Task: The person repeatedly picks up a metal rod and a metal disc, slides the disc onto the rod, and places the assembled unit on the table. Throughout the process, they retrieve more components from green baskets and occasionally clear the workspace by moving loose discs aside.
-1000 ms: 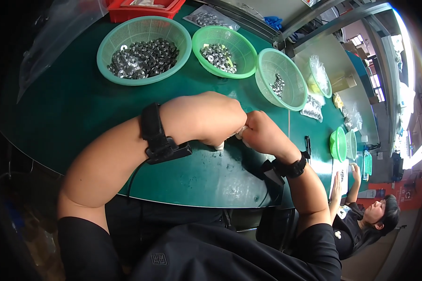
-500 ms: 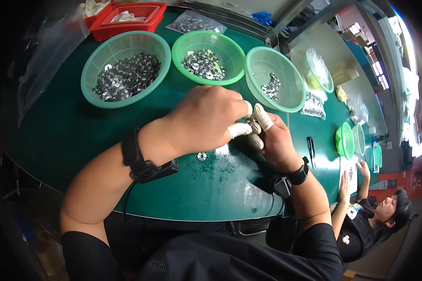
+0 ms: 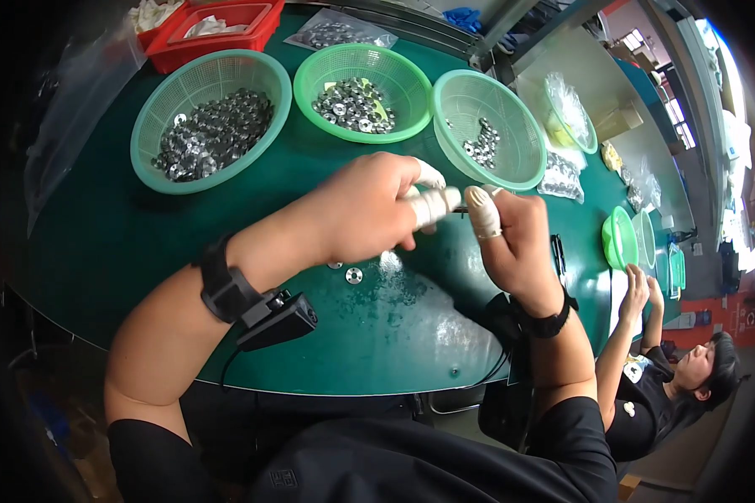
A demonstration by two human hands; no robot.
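Head view: both hands' fingers (image 3: 434, 204) pinch one small metal part (image 3: 463, 210) before three green baskets (image 3: 211, 119).

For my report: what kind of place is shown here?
Probably a small-parts assembly workshop: green baskets of metal washers on a green bench, both hands wearing finger cots, and a co-worker at the same bench.

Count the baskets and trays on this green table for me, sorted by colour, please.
Large green mesh baskets holding small metal discs: 3, the left basket, the middle basket and the right basket.
Smaller green baskets farther right: at least 2, one behind and one near the table edge; more beside it are too small to tell.
Red trays: 1.
Total: 6.
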